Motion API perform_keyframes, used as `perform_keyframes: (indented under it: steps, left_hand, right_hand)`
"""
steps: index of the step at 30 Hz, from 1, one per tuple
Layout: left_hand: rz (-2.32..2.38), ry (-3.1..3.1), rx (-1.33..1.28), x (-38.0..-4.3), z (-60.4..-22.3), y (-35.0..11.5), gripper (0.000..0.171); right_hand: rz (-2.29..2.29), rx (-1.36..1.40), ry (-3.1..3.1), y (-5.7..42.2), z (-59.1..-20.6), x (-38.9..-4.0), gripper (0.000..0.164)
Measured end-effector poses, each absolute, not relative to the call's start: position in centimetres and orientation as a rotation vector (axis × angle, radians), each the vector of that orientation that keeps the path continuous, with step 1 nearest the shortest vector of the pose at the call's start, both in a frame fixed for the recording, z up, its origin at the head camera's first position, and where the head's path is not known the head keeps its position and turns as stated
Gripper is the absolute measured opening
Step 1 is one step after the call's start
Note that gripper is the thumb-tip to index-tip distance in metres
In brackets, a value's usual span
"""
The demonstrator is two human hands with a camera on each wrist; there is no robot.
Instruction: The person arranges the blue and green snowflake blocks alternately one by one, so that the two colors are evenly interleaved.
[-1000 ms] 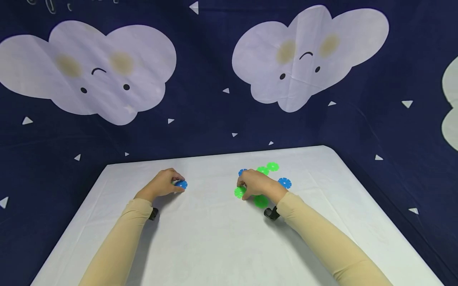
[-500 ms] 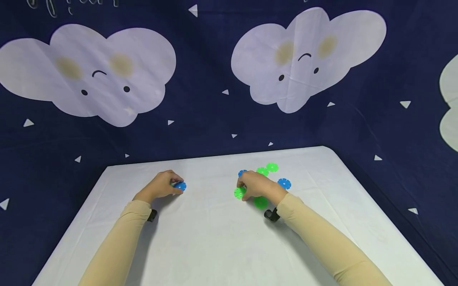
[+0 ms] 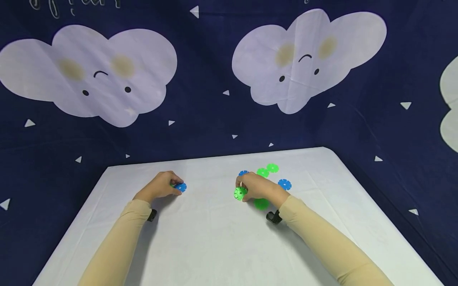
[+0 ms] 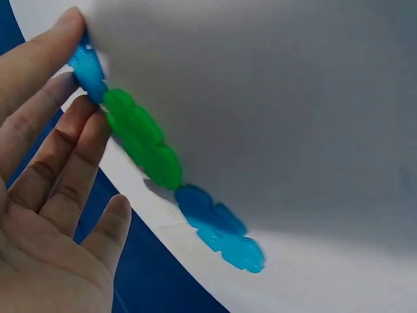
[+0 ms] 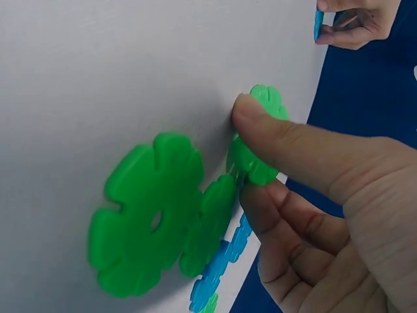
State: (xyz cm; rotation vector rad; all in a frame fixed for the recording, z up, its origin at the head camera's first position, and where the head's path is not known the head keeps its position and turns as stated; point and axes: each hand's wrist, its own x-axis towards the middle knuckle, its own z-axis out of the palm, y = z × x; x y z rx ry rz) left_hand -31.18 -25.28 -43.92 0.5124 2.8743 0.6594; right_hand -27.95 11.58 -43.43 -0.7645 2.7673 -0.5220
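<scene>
My left hand (image 3: 162, 184) pinches the edge of a blue notched plastic disc (image 3: 180, 187) between thumb and fingers. In the left wrist view, a green disc (image 4: 143, 138) and a second blue disc (image 4: 220, 228) trail from the held one in a slanting row; whether they are joined is unclear. My right hand (image 3: 258, 186) pinches a green notched disc (image 3: 240, 193) near the table; the right wrist view shows the thumb across this green disc (image 5: 266, 104), covering part of it. Beside that hand lie another green disc (image 5: 146, 218) and further discs.
The white-covered table (image 3: 207, 238) meets a dark blue cloth (image 3: 200, 135) with cloud prints. Past my right hand lie a blue disc (image 3: 284, 184), two green discs (image 3: 272, 168) and a partly hidden blue one (image 3: 243, 172). A green disc (image 3: 261, 204) lies under the right wrist.
The green disc at my right fingertips has tilted slightly, now facing the head camera more. My left hand keeps its pinch, its blue disc a touch lower in view. The head view has shifted slightly.
</scene>
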Motion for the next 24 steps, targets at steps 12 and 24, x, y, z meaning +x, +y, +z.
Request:
perform_keyframes:
  steps: [12,24]
  left_hand:
    - [0.591,2.845,0.482,-31.6,-43.2,-25.0,0.037]
    - [0.545,2.849,0.45,-31.7,-42.9,-24.4,0.037]
  right_hand:
    - [-0.532,-0.779,2.741,12.0,-43.2,-28.0,0.043]
    - [-0.544,-0.749,2.69,12.5,-43.3,-28.4,0.049]
